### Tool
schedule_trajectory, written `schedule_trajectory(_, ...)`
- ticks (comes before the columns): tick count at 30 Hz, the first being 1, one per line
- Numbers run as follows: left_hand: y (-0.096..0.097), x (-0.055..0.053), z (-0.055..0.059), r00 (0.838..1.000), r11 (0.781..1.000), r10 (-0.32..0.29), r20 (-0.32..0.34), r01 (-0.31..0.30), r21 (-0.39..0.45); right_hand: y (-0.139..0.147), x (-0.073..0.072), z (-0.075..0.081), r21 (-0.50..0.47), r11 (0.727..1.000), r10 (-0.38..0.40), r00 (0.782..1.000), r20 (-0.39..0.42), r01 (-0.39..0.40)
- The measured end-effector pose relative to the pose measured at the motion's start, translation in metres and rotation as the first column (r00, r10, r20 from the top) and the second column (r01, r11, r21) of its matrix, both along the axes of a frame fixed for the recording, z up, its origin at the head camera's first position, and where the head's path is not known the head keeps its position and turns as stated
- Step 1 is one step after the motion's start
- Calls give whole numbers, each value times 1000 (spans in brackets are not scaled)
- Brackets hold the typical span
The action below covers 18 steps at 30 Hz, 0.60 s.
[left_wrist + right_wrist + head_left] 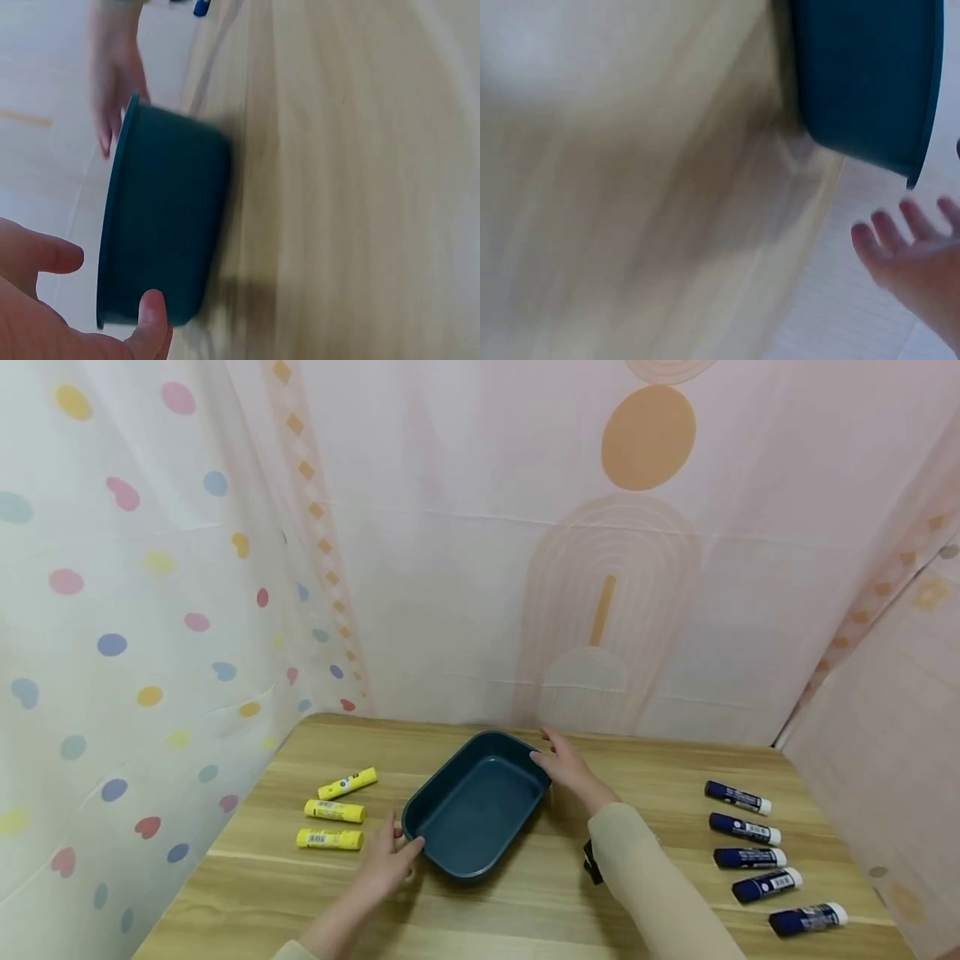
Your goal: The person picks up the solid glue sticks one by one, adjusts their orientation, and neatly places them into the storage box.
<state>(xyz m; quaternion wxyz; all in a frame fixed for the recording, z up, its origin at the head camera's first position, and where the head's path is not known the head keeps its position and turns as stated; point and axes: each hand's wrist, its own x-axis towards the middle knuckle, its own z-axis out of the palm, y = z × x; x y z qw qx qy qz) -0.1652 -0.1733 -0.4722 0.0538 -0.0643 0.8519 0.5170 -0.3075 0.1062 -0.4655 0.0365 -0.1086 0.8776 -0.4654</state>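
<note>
A dark teal rectangular dish (480,810) with rounded corners sits aslant on the table between the two hands, its inside bare. At its near left corner is my left hand (386,860); in the left wrist view the thumb (60,255) stands off the rim, while a fingertip (152,309) overlaps the outer wall. My right hand (567,768) is at the far right corner, thumb side at the rim. The right wrist view shows that hand's fingers (889,232) spread loosely just past the rim's corner, holding nothing.
Three yellow glue sticks (333,811) lie left of the dish on the wooden table (525,927). Several navy glue sticks with white caps (750,857) lie in a column at the right. Patterned curtains (435,610) hang behind the table and along both sides.
</note>
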Motion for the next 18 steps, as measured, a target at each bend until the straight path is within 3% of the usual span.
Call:
schedule_trajectory(3, 7, 7, -1, 1000, 997, 14, 13, -15, 75, -3, -5, 4, 61, 995, 76, 997, 11, -77)
schedule_trajectory(8, 17, 12, -3, 1000, 992, 28, -5, -28, 122, -10, -9, 8, 84, 986, 139, 990, 40, -142)
schedule_trajectory(14, 21, 10, -7, 999, 997, 40, -22, -39, 73, -16, -11, 5, 163, 978, 128, 991, 30, -131)
schedule_trajectory(18, 21, 5, -8, 999, 999, 39, -15, -38, 22, -13, -11, 0, 160, 983, 90, 996, 0, -89)
